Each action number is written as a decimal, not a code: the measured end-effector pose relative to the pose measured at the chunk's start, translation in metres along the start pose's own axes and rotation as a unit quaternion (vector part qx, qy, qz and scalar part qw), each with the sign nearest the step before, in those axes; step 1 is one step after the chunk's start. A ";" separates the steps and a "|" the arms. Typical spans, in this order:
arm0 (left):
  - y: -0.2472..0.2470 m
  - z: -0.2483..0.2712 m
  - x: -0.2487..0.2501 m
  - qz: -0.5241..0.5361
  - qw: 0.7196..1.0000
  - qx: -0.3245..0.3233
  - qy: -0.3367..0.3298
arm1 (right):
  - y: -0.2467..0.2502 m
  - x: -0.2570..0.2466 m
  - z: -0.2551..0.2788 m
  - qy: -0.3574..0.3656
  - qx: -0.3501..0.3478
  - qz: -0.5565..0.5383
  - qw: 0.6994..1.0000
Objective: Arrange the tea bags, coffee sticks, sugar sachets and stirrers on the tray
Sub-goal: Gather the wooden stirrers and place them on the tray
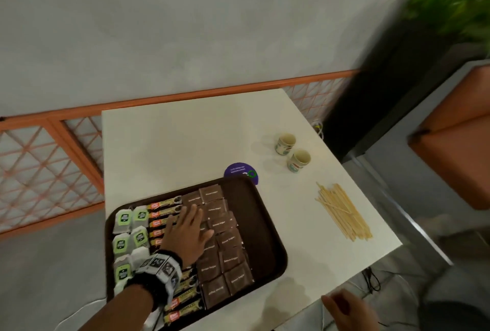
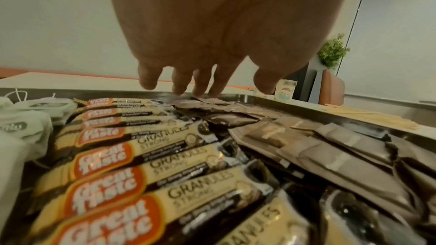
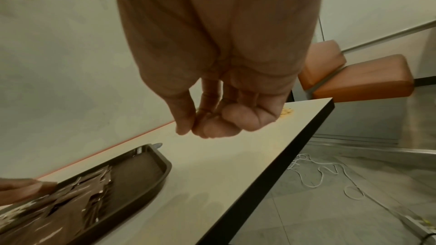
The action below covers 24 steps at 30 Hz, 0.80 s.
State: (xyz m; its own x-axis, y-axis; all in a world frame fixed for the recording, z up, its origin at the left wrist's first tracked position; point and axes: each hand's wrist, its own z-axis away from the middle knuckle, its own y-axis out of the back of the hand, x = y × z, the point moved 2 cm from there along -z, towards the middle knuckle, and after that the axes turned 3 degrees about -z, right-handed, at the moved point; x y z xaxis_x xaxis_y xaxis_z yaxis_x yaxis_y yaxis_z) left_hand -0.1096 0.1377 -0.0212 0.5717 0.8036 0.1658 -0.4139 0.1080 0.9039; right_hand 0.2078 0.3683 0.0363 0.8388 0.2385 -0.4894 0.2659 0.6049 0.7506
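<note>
A dark brown tray (image 1: 261, 227) sits at the near left of the white table. It holds green tea bags (image 1: 130, 227), a column of coffee sticks (image 1: 165, 208) and brown sugar sachets (image 1: 226, 248). My left hand (image 1: 189, 227) lies flat with spread fingers on the coffee sticks (image 2: 132, 167) and sugar sachets (image 2: 313, 148), holding nothing. My right hand (image 1: 344, 309) hovers at the table's near right edge; in the right wrist view its fingers (image 3: 212, 126) are loosely curled and empty. A pile of wooden stirrers (image 1: 343, 211) lies on the table right of the tray.
Two small paper cups (image 1: 293, 151) stand on the table behind the stirrers. A purple round coaster (image 1: 238, 170) peeks from behind the tray's far edge. An orange-framed lattice rail runs behind the table; an orange seat (image 1: 456, 142) and a plant are at right. White cable (image 3: 316, 172) lies on the floor.
</note>
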 end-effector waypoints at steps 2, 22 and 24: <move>0.004 0.006 -0.001 0.036 0.997 0.066 -0.012 | -0.002 0.003 -0.001 -0.005 -0.003 0.022 1.000; 0.015 -0.063 0.315 0.327 0.915 -0.221 -0.081 | 0.086 0.006 -0.289 -0.053 0.040 0.064 0.996; 0.001 -0.079 0.328 0.387 0.884 -0.259 0.017 | 0.079 0.004 -0.290 -0.029 0.047 0.090 0.994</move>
State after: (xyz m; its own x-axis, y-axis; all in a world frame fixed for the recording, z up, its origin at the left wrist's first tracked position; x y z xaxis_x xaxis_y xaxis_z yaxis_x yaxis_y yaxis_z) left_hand 0.0214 0.4478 0.0026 -0.0443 0.7705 0.6359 -0.9464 -0.2362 0.2202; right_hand 0.0944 0.6370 -0.0354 0.9024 0.2904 -0.3184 0.1495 0.4821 0.8633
